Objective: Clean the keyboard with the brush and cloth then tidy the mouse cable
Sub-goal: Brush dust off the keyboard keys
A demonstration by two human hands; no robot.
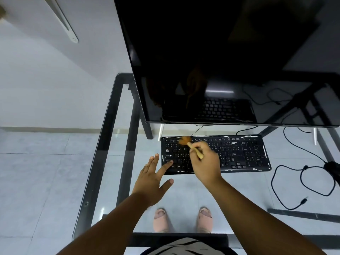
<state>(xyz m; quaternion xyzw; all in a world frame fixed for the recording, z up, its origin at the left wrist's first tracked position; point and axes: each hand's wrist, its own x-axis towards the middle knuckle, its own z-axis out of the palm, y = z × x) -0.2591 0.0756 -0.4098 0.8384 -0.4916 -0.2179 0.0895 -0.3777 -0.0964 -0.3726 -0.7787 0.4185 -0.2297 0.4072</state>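
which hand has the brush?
The right hand: it grips the wooden brush, bristles on the keyboard's top-left keys. The left hand lies flat, fingers on the keyboard's left end.

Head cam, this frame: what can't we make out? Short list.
- Cloth: none in the head view.
- Mouse: cut off by the right edge; only a dark part shows, with its cable looped on the glass desk.
- Brush: bristles blurred; handle partly hidden in the right hand.
- Keyboard: key legends too small to read; the right hand and the left hand fingers cover part of its left side.
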